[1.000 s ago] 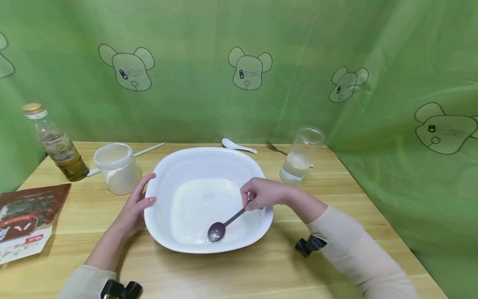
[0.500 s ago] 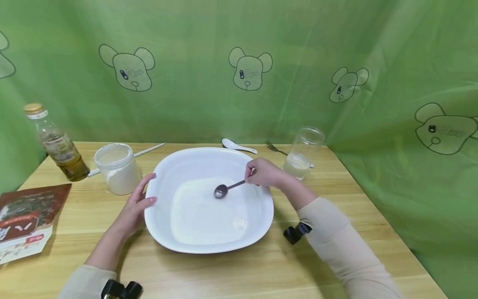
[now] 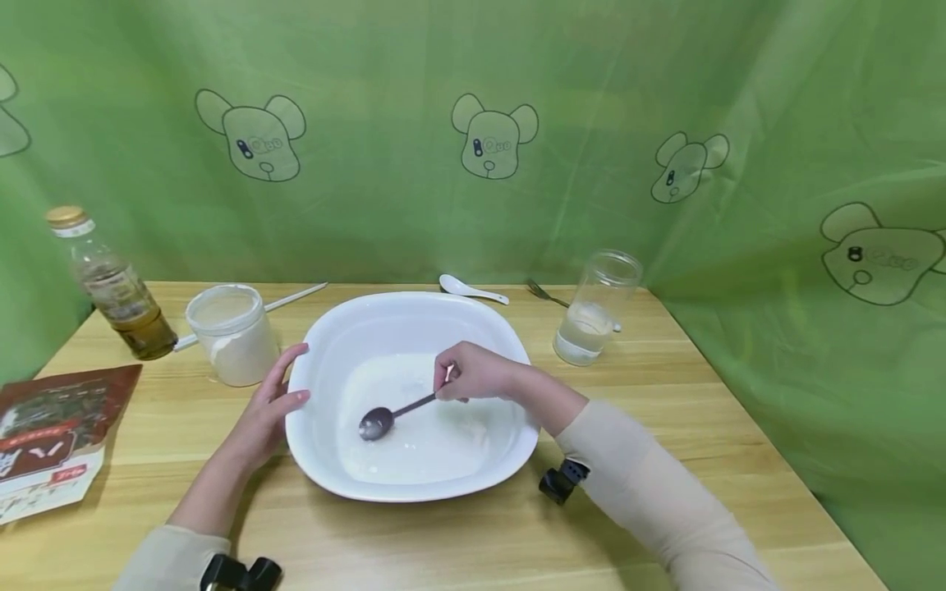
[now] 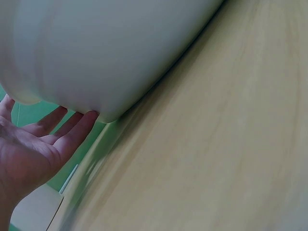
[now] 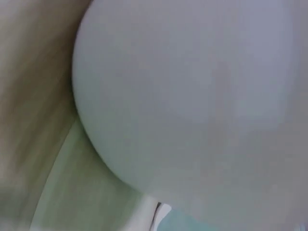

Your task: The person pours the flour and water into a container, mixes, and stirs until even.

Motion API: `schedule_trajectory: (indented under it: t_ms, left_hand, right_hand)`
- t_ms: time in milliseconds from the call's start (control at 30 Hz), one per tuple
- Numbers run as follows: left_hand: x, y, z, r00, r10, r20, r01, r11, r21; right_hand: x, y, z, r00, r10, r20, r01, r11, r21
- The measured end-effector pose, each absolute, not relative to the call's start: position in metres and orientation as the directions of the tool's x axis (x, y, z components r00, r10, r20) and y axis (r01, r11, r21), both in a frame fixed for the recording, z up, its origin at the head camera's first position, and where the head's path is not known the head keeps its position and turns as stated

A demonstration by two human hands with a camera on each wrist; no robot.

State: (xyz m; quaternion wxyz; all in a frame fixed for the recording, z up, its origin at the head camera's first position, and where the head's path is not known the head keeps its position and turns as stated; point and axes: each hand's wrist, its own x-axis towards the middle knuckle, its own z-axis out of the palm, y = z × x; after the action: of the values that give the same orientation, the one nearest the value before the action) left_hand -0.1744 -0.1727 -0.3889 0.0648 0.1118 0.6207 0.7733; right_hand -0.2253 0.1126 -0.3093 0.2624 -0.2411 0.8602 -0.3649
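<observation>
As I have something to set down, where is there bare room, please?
Bare wood lies between glass jar, right sleeve and table's right edge, and in front of the basin. Left of the basin is crowded: bottle, powder jar, packet.

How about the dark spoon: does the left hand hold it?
No, the right hand holds the dark spoon inside the basin.

Left hand [image 4: 33, 151] beside basin [image 4: 106, 53], fingertips [image 4: 90, 117] touching its outside, table [image 4: 207, 130] under basin, green cloth [image 4: 29, 113] beyond basin
</observation>
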Motion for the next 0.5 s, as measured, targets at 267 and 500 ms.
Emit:
schedule_trajectory:
  t_ms: [267, 500]
  left_hand:
    - [-0.176, -0.173, -0.392, -0.965, 0.236, 0.113, 0.051, -0.251, 0.967]
    - [-0.175, -0.172, -0.392, -0.963, 0.241, 0.122, 0.058, -0.258, 0.964]
  right_hand:
    - [-0.217, 0.151, -0.293, -0.761, -0.602, -0.243, -0.33, 0.681, -0.653]
    - [-0.229, 0.17, -0.283, -0.858, -0.497, -0.13, -0.365, 0.768, -0.526]
